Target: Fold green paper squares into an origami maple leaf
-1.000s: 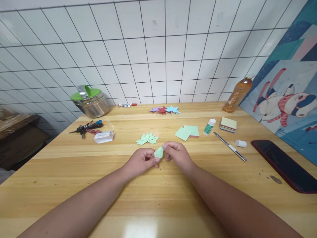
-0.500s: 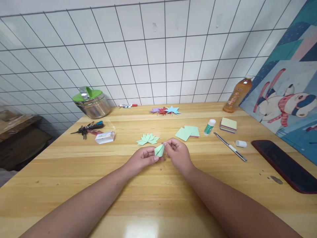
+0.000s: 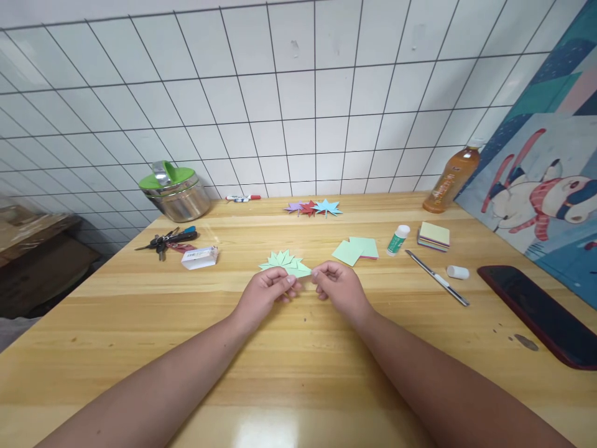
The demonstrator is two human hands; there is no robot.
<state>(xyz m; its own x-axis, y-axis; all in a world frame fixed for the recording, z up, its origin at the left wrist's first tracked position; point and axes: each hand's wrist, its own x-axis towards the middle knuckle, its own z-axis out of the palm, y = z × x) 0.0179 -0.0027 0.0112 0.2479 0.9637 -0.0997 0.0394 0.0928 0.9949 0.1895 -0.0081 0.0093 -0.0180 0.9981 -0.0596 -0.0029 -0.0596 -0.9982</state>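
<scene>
A folded piece of light green paper [image 3: 299, 271] is held between my two hands, its point turned to the right. My left hand [image 3: 267, 292] pinches its left end between thumb and fingers. At its right tip, my right hand [image 3: 339, 287] closes thumb and forefinger on the paper. Just behind the left fingers lies a green folded-paper leaf [image 3: 278, 257] with several points, its front edge partly covered. Green paper squares [image 3: 349, 252] lie to the right, beyond my right hand.
Along the right are a glue stick [image 3: 398, 240], a stack of coloured paper [image 3: 433, 235], a utility knife [image 3: 438, 278], a white cap [image 3: 458, 272], a phone [image 3: 536, 314] and a drink bottle [image 3: 452, 177]. Paper leaves [image 3: 326, 208], keys [image 3: 170, 239], a small box [image 3: 199, 257] and a steel pot [image 3: 180, 199] stand farther back.
The folded green paper has turned from upright to nearly flat, its tip now toward the right. Both hands stay close to it. The view has shifted slightly.
</scene>
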